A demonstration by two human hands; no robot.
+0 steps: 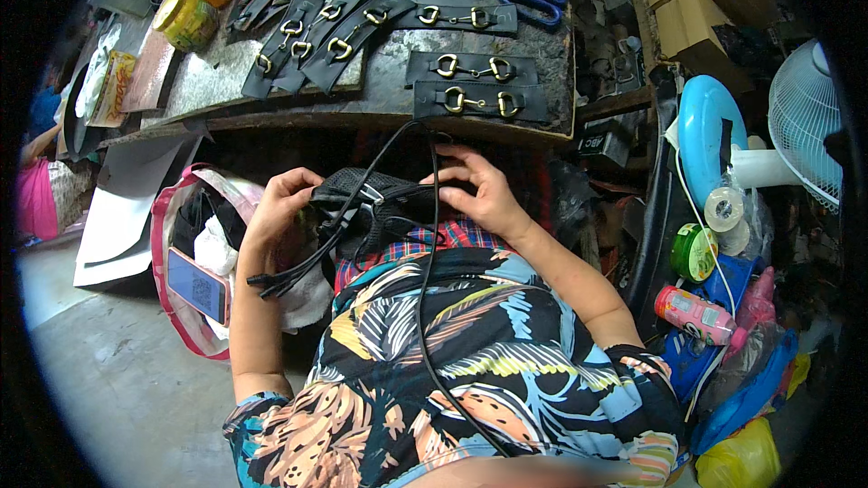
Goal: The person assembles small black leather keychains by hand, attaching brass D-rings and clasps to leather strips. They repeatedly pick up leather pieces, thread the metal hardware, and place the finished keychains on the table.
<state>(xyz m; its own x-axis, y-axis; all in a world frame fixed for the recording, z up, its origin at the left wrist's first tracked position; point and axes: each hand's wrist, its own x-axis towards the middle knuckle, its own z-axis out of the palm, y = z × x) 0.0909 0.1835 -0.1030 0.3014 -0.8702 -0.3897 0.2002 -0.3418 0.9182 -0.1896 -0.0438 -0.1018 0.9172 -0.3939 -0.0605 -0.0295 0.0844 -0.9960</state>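
A black mesh pouch (384,192) with a zip-like light pull and dark cords lies in my lap, just in front of the bench edge. My left hand (287,199) pinches its left end between thumb and fingers. At the other end, my right hand (484,192) grips the pouch's edge with thumb and forefinger, the other fingers curled above. A thin black cable (421,307) runs up over my patterned shirt and loops past the pouch. Thicker black straps (298,273) hang from the pouch's left side across my left forearm.
On the bench (362,122) lie several black leather straps (475,99) with gold horsebit buckles, blue-handled scissors (529,0) and a yellow-lidded jar (183,20). A bag with a phone (197,287) is left of me. A fan (805,126) and pink bottle (694,314) stand right.
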